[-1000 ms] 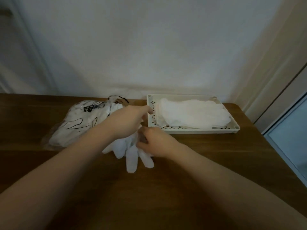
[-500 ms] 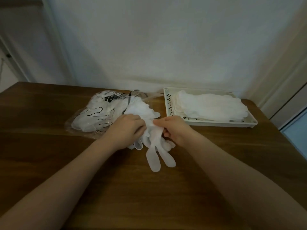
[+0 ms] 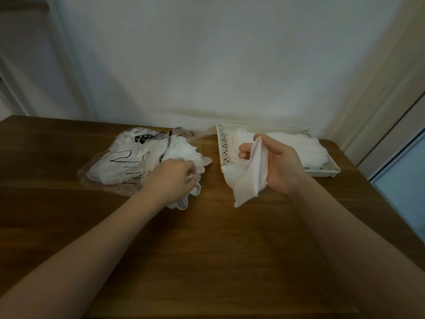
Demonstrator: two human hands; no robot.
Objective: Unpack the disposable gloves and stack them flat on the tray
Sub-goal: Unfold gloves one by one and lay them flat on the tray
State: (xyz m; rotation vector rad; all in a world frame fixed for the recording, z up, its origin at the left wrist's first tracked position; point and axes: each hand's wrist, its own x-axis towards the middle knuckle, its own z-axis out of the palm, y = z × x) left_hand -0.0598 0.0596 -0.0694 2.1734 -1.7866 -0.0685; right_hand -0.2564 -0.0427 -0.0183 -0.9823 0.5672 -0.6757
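Right hand (image 3: 279,165) pinches one glove (image 3: 247,178) by an edge, lifted off the table (image 3: 207,249); the glove hangs crumpled, its lower end drooping toward the near left, so no clean long axis yet. Left hand (image 3: 177,180) is curled down on the loose pile (image 3: 184,155) spilling from the open bag (image 3: 119,155), fingers closed into the gloves, apparently holding the rest down. Tray (image 3: 326,173) sits far right against the wall, its long side running left to right; a flat stack (image 3: 299,146) already lies in it, glove fingers pointing right. Key relation: the held glove is just at the tray's near-left corner, overlapping its edge in view, and the right hand is clearly the nearer one; the tray lies beyond and to the right of it. Judgement: the glove likely needs spreading and turning so its length follows the stack before it goes down. Bag carries black line drawings of hands and a small dark printed label near its far end; text too small to read, no brand legible.
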